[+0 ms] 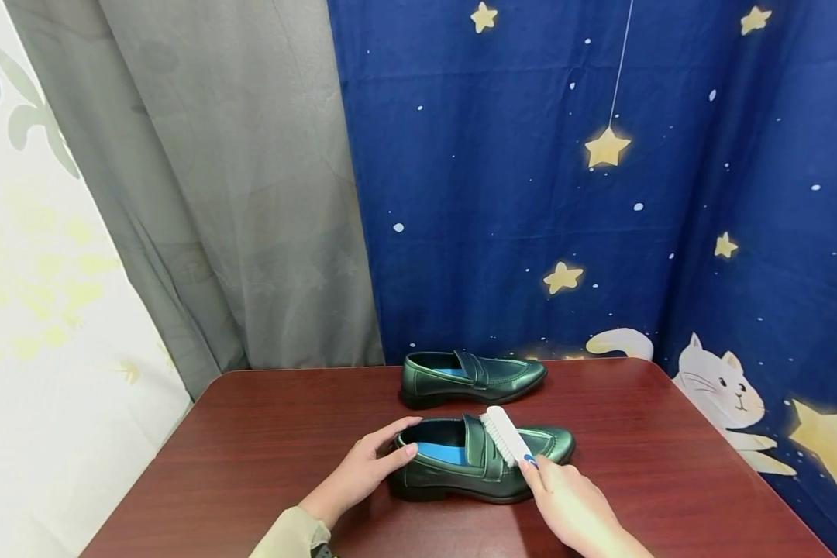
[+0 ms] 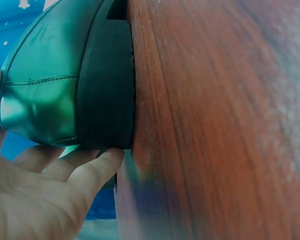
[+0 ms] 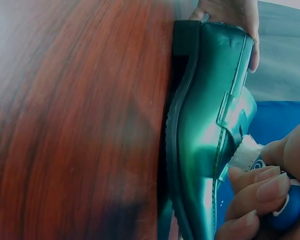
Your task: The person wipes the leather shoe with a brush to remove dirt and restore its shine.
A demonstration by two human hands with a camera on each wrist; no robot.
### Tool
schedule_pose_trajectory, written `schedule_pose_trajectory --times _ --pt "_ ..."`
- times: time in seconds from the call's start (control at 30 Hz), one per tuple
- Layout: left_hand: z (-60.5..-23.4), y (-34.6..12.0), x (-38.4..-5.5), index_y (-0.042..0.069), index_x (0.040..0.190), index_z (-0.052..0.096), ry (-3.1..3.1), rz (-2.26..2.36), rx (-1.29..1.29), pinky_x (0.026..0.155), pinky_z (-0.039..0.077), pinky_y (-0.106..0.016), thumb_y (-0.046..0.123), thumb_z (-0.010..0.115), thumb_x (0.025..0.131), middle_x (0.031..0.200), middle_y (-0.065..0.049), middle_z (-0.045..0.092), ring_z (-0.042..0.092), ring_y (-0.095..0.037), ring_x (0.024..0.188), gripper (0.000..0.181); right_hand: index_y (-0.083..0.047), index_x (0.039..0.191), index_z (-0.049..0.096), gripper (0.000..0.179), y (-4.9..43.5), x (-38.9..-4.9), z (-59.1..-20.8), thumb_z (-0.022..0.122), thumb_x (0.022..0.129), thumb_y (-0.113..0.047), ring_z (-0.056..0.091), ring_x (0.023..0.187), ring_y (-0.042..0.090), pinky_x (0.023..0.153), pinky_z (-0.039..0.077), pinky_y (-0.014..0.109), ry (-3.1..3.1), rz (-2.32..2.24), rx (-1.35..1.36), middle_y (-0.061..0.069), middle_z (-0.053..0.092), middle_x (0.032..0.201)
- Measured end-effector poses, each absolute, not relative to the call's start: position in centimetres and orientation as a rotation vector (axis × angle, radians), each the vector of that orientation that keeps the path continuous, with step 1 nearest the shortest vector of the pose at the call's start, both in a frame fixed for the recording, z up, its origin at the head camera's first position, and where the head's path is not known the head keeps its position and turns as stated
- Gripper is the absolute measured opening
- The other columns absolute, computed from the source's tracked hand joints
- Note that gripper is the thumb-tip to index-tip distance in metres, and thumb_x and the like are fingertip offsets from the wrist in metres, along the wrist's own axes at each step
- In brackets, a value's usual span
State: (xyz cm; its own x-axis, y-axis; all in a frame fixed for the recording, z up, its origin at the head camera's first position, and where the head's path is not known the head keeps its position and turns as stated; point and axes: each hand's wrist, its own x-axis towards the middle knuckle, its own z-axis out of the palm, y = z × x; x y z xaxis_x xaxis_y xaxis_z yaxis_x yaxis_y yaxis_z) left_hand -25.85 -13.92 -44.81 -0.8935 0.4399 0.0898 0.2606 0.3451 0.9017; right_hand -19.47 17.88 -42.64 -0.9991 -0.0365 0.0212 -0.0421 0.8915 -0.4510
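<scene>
A dark green loafer (image 1: 453,479) with a blue insole stands on the table, toe to the right. My left hand (image 1: 363,469) holds its heel, thumb on the near rim and fingers round the back; the left wrist view shows fingertips against the heel (image 2: 105,95). In my right hand (image 1: 575,504) is a white brush (image 1: 506,435) with a blue handle end (image 3: 287,207), gripped by the handle. Its pale bristles (image 3: 245,154) lie against the upper, just in front of the strap. The palm of the right hand is hidden.
A matching green loafer (image 1: 460,380) stands behind, near the table's back edge, toe also right. The reddish-brown table (image 1: 272,434) reaches back to a grey curtain (image 1: 251,194) and a blue starry curtain (image 1: 502,194).
</scene>
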Motion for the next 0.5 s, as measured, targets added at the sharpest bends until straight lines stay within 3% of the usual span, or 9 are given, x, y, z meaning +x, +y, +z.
schedule_pose_trajectory --times 0.33,0.5 --pt "-45.0 -14.0 -26.1 0.040 0.145 0.051 2.452 1.546 0.633 0.112 0.039 -0.051 0.043 0.058 0.102 0.153 0.002 0.049 0.044 -0.027 0.143 0.044 -0.018 0.088 0.064 0.031 18.6 -19.5 -43.0 0.050 0.105 -0.040 0.059 0.071 0.017 0.062 0.043 0.042 -3.059 0.728 0.048 -0.002 0.057 0.071" --pt "-45.0 -14.0 -26.1 0.044 0.143 0.051 2.436 1.559 0.626 0.114 0.036 -0.055 0.042 0.058 0.102 0.154 0.003 0.048 0.041 -0.028 0.145 0.042 -0.019 0.086 0.063 0.031 19.0 -19.5 -42.9 0.051 0.105 -0.041 0.056 0.068 0.016 0.062 0.042 0.040 -3.052 0.737 0.030 -0.002 0.054 0.068"
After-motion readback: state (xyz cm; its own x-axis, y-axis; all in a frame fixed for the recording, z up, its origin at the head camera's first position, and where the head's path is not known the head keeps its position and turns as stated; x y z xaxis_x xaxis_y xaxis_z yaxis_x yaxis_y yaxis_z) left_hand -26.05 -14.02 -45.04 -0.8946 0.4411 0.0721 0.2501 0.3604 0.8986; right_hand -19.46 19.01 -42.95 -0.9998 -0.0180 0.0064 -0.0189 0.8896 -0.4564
